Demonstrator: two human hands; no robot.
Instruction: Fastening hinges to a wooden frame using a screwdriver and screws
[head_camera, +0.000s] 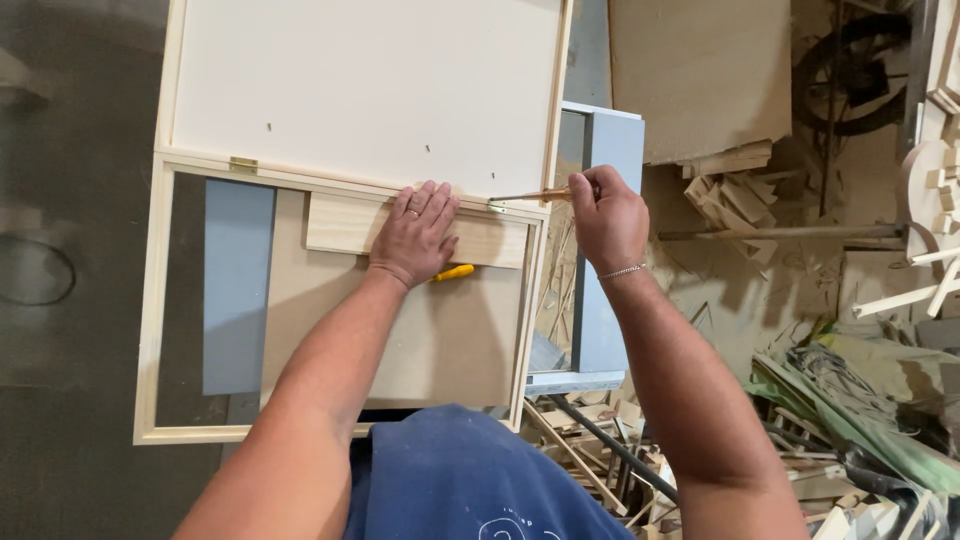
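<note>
At frame centre the left hand (415, 232) lies flat, bracing a wood block (345, 222) inside the hinged frame (152, 300), while the right hand (607, 215) grips a screwdriver (530, 196) aimed at the brass hinge (497, 207).

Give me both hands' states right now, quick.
Left hand: open, flat, palm down on the wooden block inside the frame.
Right hand: closed around a wooden-handled screwdriver, tip at the brass hinge.
</note>
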